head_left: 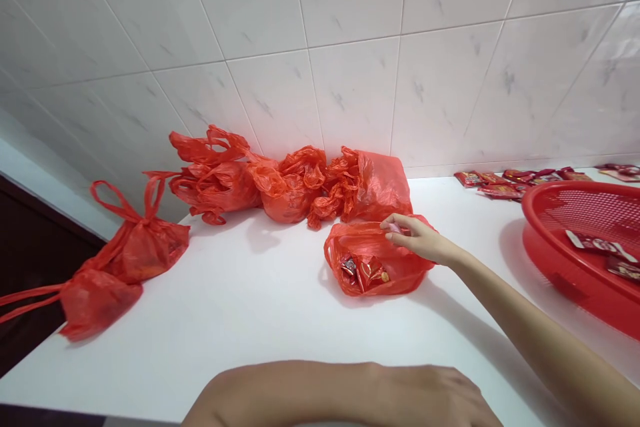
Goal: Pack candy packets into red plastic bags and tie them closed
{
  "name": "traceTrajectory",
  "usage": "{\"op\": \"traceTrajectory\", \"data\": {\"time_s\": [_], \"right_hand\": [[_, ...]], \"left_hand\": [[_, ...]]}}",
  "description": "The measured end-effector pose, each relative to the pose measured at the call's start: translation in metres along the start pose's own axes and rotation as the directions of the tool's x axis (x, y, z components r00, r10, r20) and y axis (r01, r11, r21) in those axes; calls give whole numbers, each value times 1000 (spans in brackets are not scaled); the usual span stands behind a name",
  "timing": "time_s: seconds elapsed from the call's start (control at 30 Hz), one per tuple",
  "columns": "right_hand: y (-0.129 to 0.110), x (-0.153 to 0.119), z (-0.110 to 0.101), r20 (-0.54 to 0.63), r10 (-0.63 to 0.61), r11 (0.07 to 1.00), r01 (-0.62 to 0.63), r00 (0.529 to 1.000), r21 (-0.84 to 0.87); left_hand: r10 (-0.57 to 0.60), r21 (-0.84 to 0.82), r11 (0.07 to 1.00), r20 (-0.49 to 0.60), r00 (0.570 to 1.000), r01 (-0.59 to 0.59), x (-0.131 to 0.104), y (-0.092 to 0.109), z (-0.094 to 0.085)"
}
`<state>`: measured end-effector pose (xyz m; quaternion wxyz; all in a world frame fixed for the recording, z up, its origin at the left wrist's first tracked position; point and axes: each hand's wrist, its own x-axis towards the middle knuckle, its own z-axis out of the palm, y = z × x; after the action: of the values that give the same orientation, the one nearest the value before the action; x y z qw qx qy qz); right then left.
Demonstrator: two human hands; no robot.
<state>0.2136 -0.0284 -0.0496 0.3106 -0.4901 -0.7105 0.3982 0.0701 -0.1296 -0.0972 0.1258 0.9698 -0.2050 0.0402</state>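
An open red plastic bag (405, 275) lies on the white table with its mouth facing me. Inside it are a shiny red snack packet (369, 272), a dark wrapped piece (349, 267) and a small gold one (385, 276). My right hand (414, 237) is over the bag's far right rim, its thumb and fingers pinched on a small pinkish wrapped piece (393, 228) that is mostly covered. Along the near edge of the table rests my left hand (435, 390), back upward; the frame's bottom edge cuts off its fingers.
Several bunched red bags (287, 193) stand against the tiled wall (355, 93). Two tied red bags (150, 250) sit at the left edge. To the right is a red plastic basket (550, 250) holding a few packets (600, 245), with more red packets (503, 190) behind it.
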Motion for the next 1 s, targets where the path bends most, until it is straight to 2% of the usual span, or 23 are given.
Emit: {"op": "traceTrajectory", "data": {"time_s": [0.07,0.1,0.2,0.23,0.3,0.37,0.4,0.43,0.5,0.6,0.77,0.9,1.0], "right_hand": [[3,-2,-1,-11,-42,998,41,999,-37],[6,-3,-2,-14,-60,998,60,998,-35],[14,-7,-3,-18,-103,995,103,995,-13],[15,-9,-3,-16,-111,994,110,994,-21],[17,-13,-1,-5,-122,990,121,993,-66],[16,-18,5,9,-138,981,138,990,-139],[15,-20,8,16,-144,973,144,989,-181],[15,-22,13,26,-146,962,148,989,-228],[17,-25,22,44,-139,933,146,989,-329],[25,-28,32,50,-139,888,147,989,-436],[37,-31,36,19,-154,875,145,988,-462],[42,-32,40,-9,-160,861,135,987,-489],[46,-29,43,-29,-207,858,167,978,-486]], "left_hand": [[-142,-15,990,-117,983,141,-12,0,-6],[-235,-30,972,-186,954,234,-21,1,-11],[-471,-92,877,-367,802,472,-54,-2,-31],[-550,-111,821,-415,725,560,-65,-4,-38],[-714,-151,653,-450,536,743,-85,-9,-51],[-838,-154,450,-412,357,880,-100,-17,-59],[-878,-140,363,-381,288,921,-105,-22,-61],[-907,-124,299,-346,241,946,-108,-26,-60],[-940,-113,231,-281,191,966,-112,-35,-56],[-954,-152,217,-244,177,964,-114,-45,-47],[-949,-276,241,-267,166,931,-115,-54,-41],[-938,-461,264,-328,115,847,-116,-56,-36],[-917,-590,299,-396,54,750,-118,-60,-28]]}}
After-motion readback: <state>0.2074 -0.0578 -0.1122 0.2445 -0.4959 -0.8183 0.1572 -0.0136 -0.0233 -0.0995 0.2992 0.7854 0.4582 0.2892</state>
